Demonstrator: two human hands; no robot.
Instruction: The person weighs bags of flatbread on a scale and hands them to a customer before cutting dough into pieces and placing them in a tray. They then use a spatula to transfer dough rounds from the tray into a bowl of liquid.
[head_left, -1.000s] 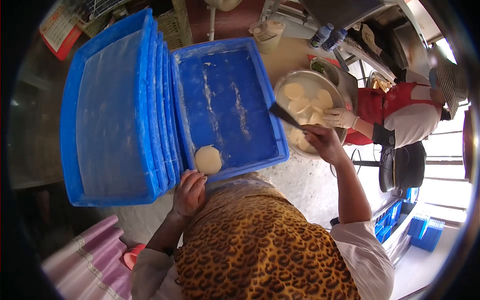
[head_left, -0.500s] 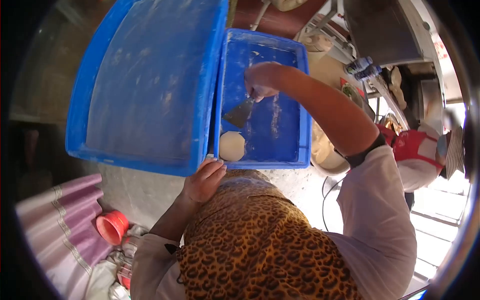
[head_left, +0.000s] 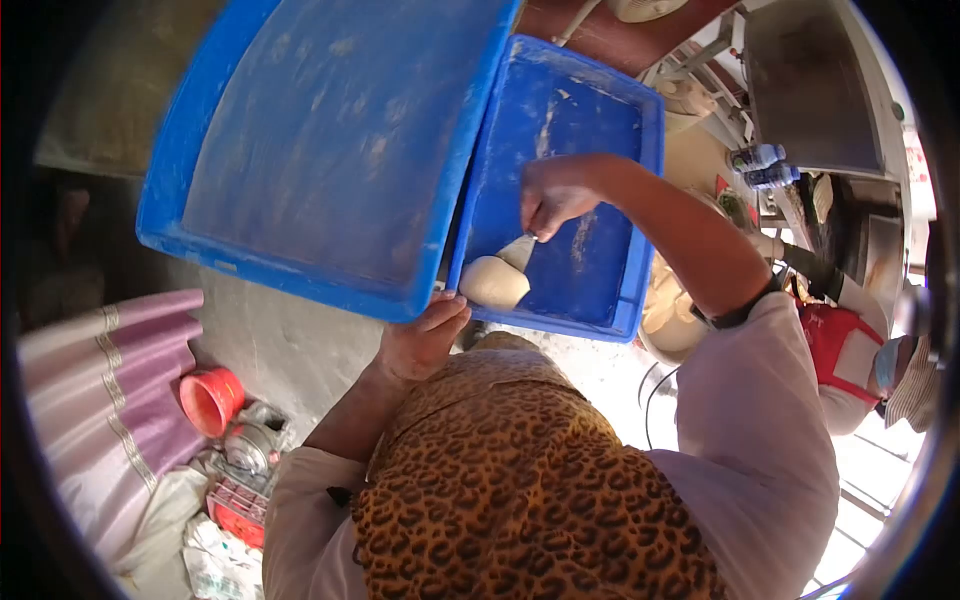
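A pale, rounded lump of dough [head_left: 492,284] lies in the near left corner of the flour-dusted blue tray [head_left: 620,285]. My right hand [head_left: 558,198] reaches into that tray, closed around a scraper [head_left: 518,251]. The blade is angled down against the dough's far right edge, and its tip is hidden. A larger blue tray [head_left: 330,150] stands tilted along the left side of the first. My left hand [head_left: 425,338] is closed at the near corner where the two trays meet, fingers curled on the rim. Part of its grip is hidden.
A person in a red apron [head_left: 838,345] is at the right. Near my right elbow, a round basin [head_left: 668,325] holds pale dough. Two bottles [head_left: 765,167] lie farther back. On the lower left are a red bucket [head_left: 212,400] and a pink curtain [head_left: 130,390].
My right hand has brought the scraper nearer and its blade now meets the dough, which looks tipped and bulged. The view has shifted, so the trays appear moved right.
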